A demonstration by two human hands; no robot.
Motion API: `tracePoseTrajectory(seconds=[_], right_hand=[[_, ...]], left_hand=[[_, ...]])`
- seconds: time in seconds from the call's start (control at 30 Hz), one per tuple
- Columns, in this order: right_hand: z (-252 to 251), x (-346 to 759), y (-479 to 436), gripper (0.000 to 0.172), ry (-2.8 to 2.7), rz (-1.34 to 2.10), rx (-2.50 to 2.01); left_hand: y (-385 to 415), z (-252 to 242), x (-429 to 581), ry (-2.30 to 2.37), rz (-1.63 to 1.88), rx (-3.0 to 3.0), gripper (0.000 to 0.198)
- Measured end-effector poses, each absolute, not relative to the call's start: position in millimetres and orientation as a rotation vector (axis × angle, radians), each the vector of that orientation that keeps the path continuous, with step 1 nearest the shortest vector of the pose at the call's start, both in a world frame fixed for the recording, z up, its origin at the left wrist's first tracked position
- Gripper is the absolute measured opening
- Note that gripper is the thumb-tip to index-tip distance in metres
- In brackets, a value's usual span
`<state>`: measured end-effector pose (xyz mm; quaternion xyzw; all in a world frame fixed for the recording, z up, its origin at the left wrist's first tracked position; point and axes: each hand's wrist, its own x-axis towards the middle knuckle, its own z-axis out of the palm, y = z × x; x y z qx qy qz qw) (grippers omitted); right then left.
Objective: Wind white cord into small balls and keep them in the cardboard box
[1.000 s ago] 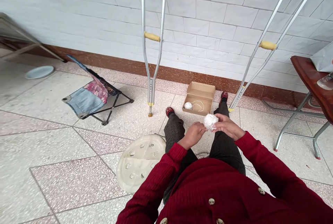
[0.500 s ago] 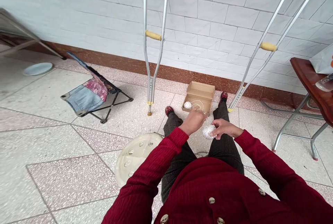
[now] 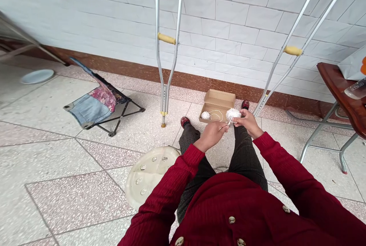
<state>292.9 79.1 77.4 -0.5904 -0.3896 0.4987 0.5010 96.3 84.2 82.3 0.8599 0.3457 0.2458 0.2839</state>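
The right hand (image 3: 249,123) clasps a fluffy white yarn ball (image 3: 233,114) just in front of an open tan cardboard box (image 3: 220,98), while the left hand (image 3: 211,136), close beside it, pinches a thin white strand (image 3: 225,124) below the ball. A slackened grip could drop the ball onto the speckled white tile floor (image 3: 85,200) beside the box, and a taut strand could tug at the small white string ball (image 3: 205,115) lying inside the box.

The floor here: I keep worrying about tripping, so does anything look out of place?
The folding stool with the denim and floral seat looks odd: it sits tilted, as if tipped or half collapsed, left of the crutch. A pale plate also lies on the tiled floor, an unusual place for one.
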Motion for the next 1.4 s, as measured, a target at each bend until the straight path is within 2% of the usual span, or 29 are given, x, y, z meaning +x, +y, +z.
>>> tracePoseTrajectory(seconds=[0.13,0.23,0.43,0.6,0.77,0.9,1.03,1.13,1.23,1.33,1.4], right_hand=[[104,284,83,0.05,-0.934,1.188,-1.319],[128,277,78,0.055,-0.996,1.221,-1.24],[164,273,63,0.046,-1.146,1.519,-1.08],[166,281,52,0.047,-1.274,1.764,-1.036],[147,294,55,0.051,-1.539,1.967,-1.086],[118,297,63,0.051,-1.825,1.744,-1.481],[90,295,68,0.062,-1.835,1.224,-1.821],[76,295,70,0.06,-1.763,0.873,-1.851],[70,294,73,0.056,-1.474,0.894,-1.739],[74,293,75,0.059,-1.148,1.058,-1.547],[83,292,75,0.054,-0.998,1.179,-1.422]], left_hand=[[83,85,94,0.841,0.699,2.105,0.03],[86,86,92,0.818,0.739,2.061,0.029],[94,74,88,0.784,0.738,2.072,0.026],[99,64,83,0.947,0.674,2.138,0.019],[98,74,85,0.812,0.627,2.217,0.024],[98,84,92,0.863,0.567,2.398,0.022],[96,87,95,0.991,0.544,2.459,0.025],[93,84,96,1.039,0.567,2.4,0.025],[89,78,97,1.026,0.617,2.259,0.026],[86,72,97,0.959,0.696,2.053,0.026],[87,67,96,0.908,0.749,1.93,0.026]])
